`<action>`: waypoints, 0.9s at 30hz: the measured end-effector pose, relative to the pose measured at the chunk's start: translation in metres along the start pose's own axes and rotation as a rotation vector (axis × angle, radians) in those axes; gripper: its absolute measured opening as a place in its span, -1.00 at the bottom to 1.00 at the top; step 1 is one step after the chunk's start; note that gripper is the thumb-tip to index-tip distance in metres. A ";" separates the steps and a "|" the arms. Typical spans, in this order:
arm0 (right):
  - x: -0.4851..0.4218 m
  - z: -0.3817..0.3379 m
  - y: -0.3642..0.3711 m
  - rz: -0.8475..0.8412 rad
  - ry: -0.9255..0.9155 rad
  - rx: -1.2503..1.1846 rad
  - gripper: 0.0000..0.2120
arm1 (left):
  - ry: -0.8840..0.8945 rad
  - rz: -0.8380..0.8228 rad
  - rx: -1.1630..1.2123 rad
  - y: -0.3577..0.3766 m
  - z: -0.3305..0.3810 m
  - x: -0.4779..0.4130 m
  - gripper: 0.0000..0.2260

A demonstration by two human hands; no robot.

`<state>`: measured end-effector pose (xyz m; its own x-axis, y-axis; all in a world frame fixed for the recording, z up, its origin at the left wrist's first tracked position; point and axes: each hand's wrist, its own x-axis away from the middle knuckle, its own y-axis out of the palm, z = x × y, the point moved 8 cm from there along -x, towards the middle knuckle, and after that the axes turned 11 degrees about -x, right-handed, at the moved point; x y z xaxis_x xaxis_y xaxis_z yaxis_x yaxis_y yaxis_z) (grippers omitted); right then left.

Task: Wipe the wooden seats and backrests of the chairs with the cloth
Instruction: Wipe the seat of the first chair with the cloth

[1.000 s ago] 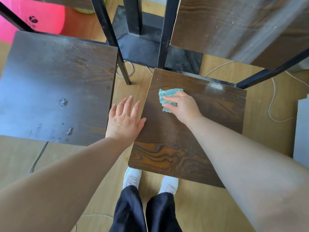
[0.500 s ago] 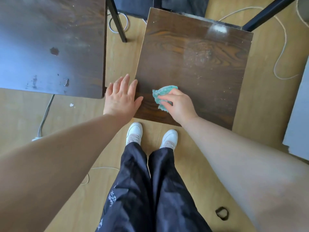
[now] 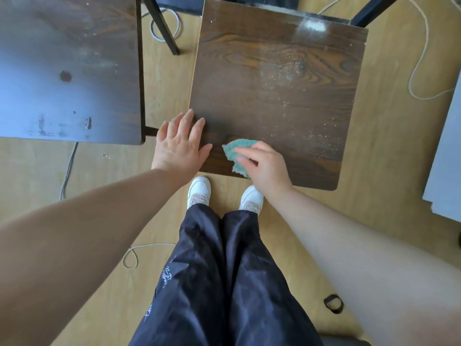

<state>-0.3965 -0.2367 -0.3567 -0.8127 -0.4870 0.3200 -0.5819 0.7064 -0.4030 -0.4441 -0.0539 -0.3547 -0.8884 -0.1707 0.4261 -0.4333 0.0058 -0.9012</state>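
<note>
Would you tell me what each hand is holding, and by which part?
The right hand grips the teal cloth by its near right side, against the chair seat. The left hand holds nothing, resting flat on the seat's corner.

The floor (image 3: 386, 171) is light wood. On it lie a white cord (image 3: 409, 81) at the right, a coiled white cable (image 3: 178, 24) at the top, a grey cable (image 3: 66, 171) at the left, and a small black ring (image 3: 325, 302). A grey panel (image 3: 446, 158) lies at the right edge. The person wears black trousers (image 3: 219, 283) and white shoes (image 3: 198, 189).
</note>
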 end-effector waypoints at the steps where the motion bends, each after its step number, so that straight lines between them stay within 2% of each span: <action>1: -0.011 -0.003 -0.015 0.057 0.004 -0.015 -0.79 | -0.005 0.005 0.001 -0.004 0.001 -0.007 -0.48; 9: -0.148 -0.015 -0.139 0.349 0.112 -0.032 -0.75 | -0.026 0.116 0.034 -0.055 0.011 -0.089 -0.45; 15: -0.224 -0.005 -0.170 0.497 0.157 0.012 -0.71 | -0.042 0.163 0.017 -0.080 0.006 -0.139 -0.44; 17: -0.236 0.003 -0.164 0.486 0.235 0.018 -0.64 | -0.047 0.158 0.009 -0.079 0.002 -0.144 -0.44; 19: -0.241 0.006 -0.153 0.437 0.264 0.131 -0.62 | -0.049 0.151 0.007 -0.074 -0.003 -0.144 -0.44; 22: -0.242 0.002 -0.139 0.371 0.218 0.249 -0.65 | -0.043 0.141 0.005 -0.065 -0.008 -0.136 -0.44; 27: -0.225 -0.004 -0.121 0.216 0.186 0.243 -0.62 | -0.046 0.086 0.006 -0.047 -0.011 -0.118 -0.44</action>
<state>-0.1431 -0.2102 -0.3770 -0.9113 -0.2220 0.3467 -0.4055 0.6291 -0.6631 -0.3204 -0.0235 -0.3618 -0.9145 -0.2152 0.3427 -0.3543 0.0168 -0.9350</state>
